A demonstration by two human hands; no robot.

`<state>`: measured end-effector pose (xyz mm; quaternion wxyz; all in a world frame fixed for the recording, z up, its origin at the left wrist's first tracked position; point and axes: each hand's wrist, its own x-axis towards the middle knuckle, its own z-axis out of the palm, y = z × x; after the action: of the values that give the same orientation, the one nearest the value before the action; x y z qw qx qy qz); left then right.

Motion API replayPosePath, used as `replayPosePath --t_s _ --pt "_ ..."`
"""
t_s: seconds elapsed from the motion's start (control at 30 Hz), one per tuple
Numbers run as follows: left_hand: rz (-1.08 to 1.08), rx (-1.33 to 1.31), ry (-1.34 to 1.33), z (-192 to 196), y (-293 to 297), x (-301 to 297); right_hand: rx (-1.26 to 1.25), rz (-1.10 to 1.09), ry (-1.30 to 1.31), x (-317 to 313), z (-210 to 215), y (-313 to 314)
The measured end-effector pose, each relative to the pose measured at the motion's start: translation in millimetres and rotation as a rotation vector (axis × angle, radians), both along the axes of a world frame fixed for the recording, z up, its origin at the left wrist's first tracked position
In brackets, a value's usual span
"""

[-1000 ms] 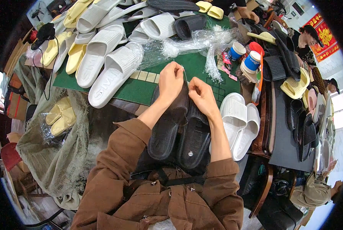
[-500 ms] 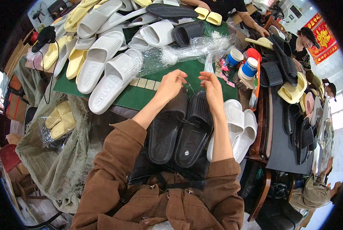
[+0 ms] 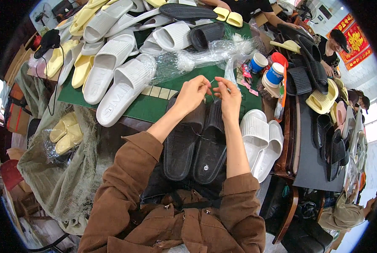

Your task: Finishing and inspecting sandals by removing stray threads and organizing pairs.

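So our hands have pulled back toward us a bit compared to a moment ago, and they've come closer together again after being apart for a beat. Left hand (image 3: 192, 93) and right hand (image 3: 228, 95) now sit almost fingertip to fingertip, each with fingers pressed together in a pinch on what looks like a thin thread or plastic tie (image 3: 213, 84). Honestly it's too fine to tell which. To us that reads as the fiddly fastening bit still being underway, not finished.

Right under both hands, running back toward our lap, is the pair of black slippers (image 3: 197, 143), lying side by side, soles up, matte rubbery material with fine ridged tread and a small round stud near each heel.

Just to the right of the right hand there's a pair of white slippers (image 3: 260, 137), smooth foam with ribbed straps. Beyond the hands, crinkly clear plastic bags (image 3: 205, 55) lie on the green worktop (image 3: 154, 105), and off to the left of the left hand sit long white ribbed slippers (image 3: 121, 88) plus yellow ones (image 3: 81, 69). Two blue paper cups (image 3: 266, 69) stand past the right hand.
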<state>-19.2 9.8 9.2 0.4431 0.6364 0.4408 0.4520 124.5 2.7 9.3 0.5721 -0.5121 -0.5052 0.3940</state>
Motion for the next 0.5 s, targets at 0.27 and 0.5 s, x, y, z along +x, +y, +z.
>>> replayPosePath --t_s 0.27,0.5 --pt "0.087 0.069 0.024 -8.3 1.2 0.1 -0.010 0.127 0.023 -4.6 -0.9 -4.2" --pt "0.119 0.192 0.090 -9.5 -2.0 0.7 0.011 0.095 0.023 -2.8 -1.6 -3.9"
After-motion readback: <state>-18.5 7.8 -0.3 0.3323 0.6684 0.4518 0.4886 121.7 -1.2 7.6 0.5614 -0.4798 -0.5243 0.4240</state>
